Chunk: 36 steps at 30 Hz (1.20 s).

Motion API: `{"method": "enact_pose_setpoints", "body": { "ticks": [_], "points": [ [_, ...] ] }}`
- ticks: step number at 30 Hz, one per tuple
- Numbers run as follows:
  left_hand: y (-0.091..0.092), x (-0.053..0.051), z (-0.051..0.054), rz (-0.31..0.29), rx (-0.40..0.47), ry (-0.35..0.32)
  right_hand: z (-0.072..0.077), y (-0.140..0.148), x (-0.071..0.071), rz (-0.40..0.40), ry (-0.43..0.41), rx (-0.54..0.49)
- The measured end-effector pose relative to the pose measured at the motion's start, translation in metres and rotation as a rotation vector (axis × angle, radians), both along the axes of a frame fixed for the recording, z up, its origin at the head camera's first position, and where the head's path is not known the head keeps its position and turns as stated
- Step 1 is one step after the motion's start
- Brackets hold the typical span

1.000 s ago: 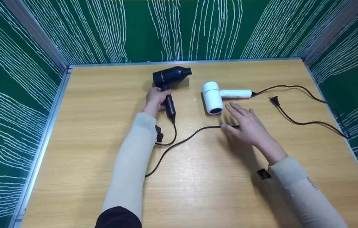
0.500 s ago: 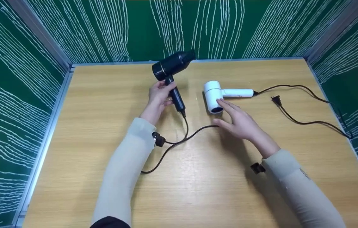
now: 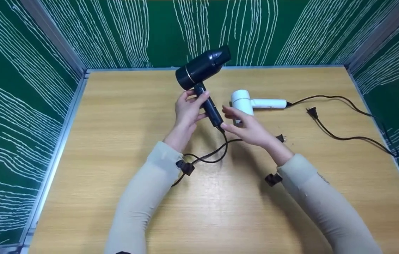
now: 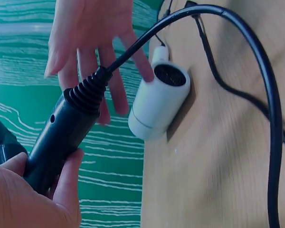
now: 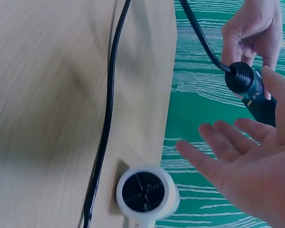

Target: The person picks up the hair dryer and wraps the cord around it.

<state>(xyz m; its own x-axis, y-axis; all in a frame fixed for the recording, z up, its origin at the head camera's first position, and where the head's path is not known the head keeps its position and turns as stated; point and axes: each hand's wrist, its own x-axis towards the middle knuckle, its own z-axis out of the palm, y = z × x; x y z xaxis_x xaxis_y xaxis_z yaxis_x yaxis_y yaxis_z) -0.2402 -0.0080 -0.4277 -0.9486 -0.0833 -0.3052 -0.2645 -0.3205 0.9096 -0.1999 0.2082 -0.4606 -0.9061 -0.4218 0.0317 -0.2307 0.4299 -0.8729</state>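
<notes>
A black hair dryer [image 3: 202, 69] is held up off the table, its nozzle pointing to the far right. My left hand [image 3: 187, 112] grips it by the handle, with thumb and fingers around the middle. Close to the handle's lower end is my right hand [image 3: 248, 129], fingers extended and spread; the right wrist view shows its palm [image 5: 256, 175] holding nothing. Behind the right hand, a white hair dryer [image 3: 241, 99] lies on the table, partly covered by those fingers in the head view. Its dark round end [image 4: 170, 75] shows in the left wrist view.
The black dryer's cord [image 3: 217, 160] loops over the wooden table [image 3: 213, 218], with its plug [image 3: 280, 138] right of centre. The white dryer's cord [image 3: 358, 138] runs to the right edge, and its plug [image 3: 312, 112] lies nearby. Green walls [image 3: 164, 35] with white streaks enclose the table.
The left hand has lifted the black hair dryer off the table and brought it slightly right. The right hand has moved left from beside the white hair dryer toward the black dryer's handle.
</notes>
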Motion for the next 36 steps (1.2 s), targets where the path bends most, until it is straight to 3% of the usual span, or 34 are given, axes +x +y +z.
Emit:
{"method": "enact_pose_setpoints", "body": {
  "ticks": [6, 14, 19, 26, 36],
  "points": [
    [0.005, 0.007, -0.002, 0.039, 0.013, 0.032, -0.002, -0.012, -0.007, -0.002, -0.049, -0.129],
    [0.01, 0.008, -0.009, 0.086, 0.035, 0.054, -0.006, -0.016, -0.011, -0.013, -0.062, -0.079],
    [0.011, 0.009, -0.013, 0.095, 0.033, 0.069, -0.009, -0.017, -0.011, -0.002, -0.154, -0.145],
    [0.007, 0.01, -0.018, 0.063, 0.024, 0.034, -0.009, -0.015, -0.011, 0.013, -0.266, -0.245],
    [0.004, 0.014, -0.022, -0.016, 0.112, 0.004, -0.014, -0.003, -0.013, -0.016, -0.408, -0.386]
  ]
}}
